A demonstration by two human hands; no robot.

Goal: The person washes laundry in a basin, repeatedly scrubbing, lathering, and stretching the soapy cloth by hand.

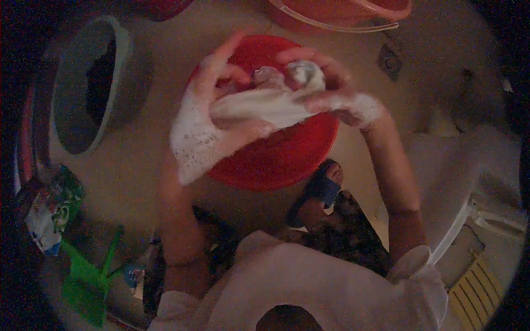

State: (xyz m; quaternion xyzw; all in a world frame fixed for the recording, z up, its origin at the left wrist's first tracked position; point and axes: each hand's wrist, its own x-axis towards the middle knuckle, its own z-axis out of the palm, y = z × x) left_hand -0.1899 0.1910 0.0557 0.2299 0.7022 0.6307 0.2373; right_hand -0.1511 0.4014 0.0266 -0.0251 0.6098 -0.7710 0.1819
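A white cloth (259, 109), wet and bunched, stretches between my two hands above a red basin (270, 163). My left hand (201, 124) is closed on the cloth's left end, and thick white suds coat the back of that hand and its wrist. At the right end, my right hand (339, 99) grips the gathered cloth with fingers and thumb, with foam around its wrist. A crumpled, foamy fold bulges up near the right fingers. Much of the basin's inside is hidden behind the hands and cloth.
A pale tub (124, 71) with dark contents stands at the left. An orange-red basin (342, 14) sits beyond. A green dustpan (85, 287) and a colourful plastic package (52, 209) lie lower left. My sandalled foot (326, 185) is close to the red basin.
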